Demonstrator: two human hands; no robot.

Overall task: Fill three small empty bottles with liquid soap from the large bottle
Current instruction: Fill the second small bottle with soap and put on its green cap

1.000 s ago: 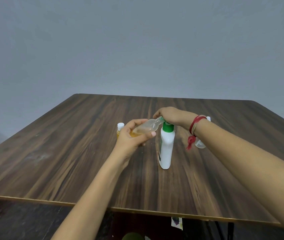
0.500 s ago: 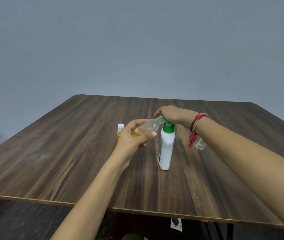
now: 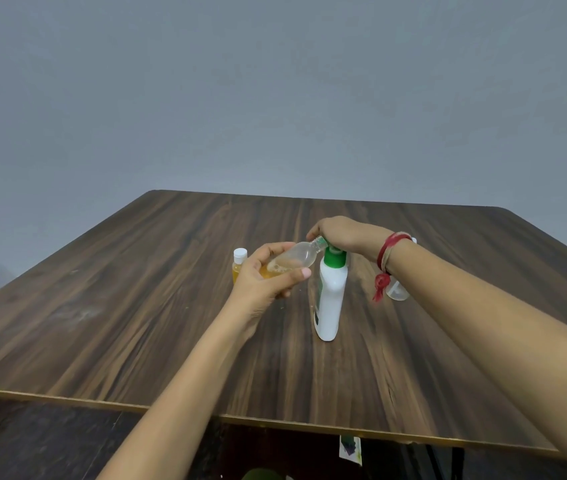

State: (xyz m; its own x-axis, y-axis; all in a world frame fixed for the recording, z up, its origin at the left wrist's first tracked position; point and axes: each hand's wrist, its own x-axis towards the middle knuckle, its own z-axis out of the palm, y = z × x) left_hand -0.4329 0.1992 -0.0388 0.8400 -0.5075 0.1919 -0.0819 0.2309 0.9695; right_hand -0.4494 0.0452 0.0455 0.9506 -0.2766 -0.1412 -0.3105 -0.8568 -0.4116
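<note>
A large white soap bottle (image 3: pixel 329 299) with a green pump top stands upright near the table's middle. My right hand (image 3: pixel 342 233) rests on top of its pump head. My left hand (image 3: pixel 264 277) holds a small clear bottle (image 3: pixel 295 257) tilted, its open neck up against the pump spout; some amber liquid lies in its lower end. A small capped bottle (image 3: pixel 238 263) filled with amber liquid stands just left of my left hand. Another small clear bottle (image 3: pixel 398 289) stands behind my right wrist, mostly hidden.
The dark wooden table (image 3: pixel 136 306) has its front edge close to me and a grey wall behind. A red thread band (image 3: pixel 387 249) circles my right wrist. Under the front edge hang a paper scrap (image 3: pixel 350 448) and a green object (image 3: pixel 263 474).
Both hands and the bottles have stayed almost in place; my right hand has shifted only slightly on the pump head.
</note>
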